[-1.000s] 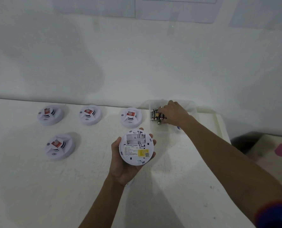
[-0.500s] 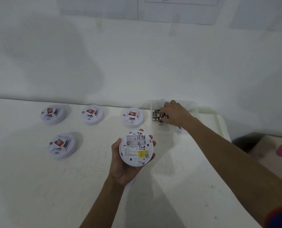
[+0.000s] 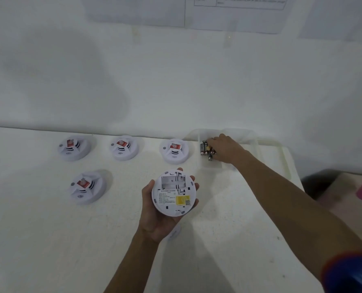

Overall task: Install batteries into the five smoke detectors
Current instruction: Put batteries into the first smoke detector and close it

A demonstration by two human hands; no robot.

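My left hand (image 3: pixel 154 216) palm-up above the table (image 3: pixel 49 240), fingers cupping the upturned smoke detector (image 3: pixel 174 193), right hand (image 3: pixel 226 148) stretched out, fingers down among the batteries (image 3: pixel 205 149) in the clear tray (image 3: pixel 260 142), grip hidden, can't tell

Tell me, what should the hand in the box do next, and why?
Probably lift out one of the batteries: the right hand touches them in the clear box, and the smoke detector in the left hand has an empty slot.
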